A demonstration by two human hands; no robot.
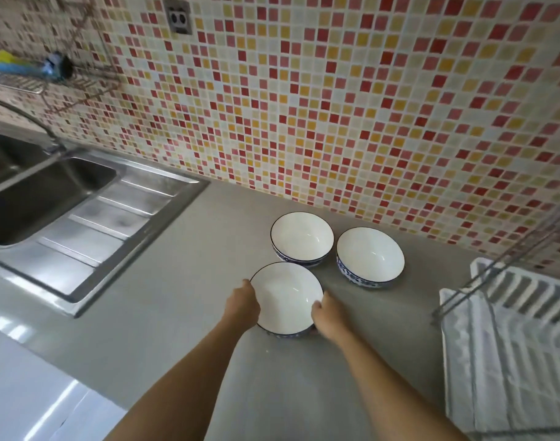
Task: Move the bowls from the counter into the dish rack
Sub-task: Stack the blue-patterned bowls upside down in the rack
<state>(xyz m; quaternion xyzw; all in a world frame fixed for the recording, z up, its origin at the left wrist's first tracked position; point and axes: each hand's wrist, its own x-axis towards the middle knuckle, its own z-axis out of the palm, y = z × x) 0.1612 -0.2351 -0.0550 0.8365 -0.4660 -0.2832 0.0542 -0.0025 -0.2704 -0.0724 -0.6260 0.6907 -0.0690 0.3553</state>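
Three white bowls with blue-patterned outsides stand on the grey counter (183, 313). The nearest bowl (286, 299) sits between my hands. My left hand (243, 305) clasps its left rim and my right hand (328, 316) clasps its right rim. Behind it stand a second bowl (301, 238) and, to the right, a third bowl (369, 256), both untouched. The white dish rack (508, 342) with a metal wire frame lies at the right edge of the counter, with nothing in the part I can see.
A stainless steel sink (46, 192) with a ribbed drainboard (113, 224) takes up the left. A curved tap (33, 119) rises behind it. The mosaic tile wall (336, 106) backs the counter, with a wire shelf (23, 78) and a socket (178, 17) on it.
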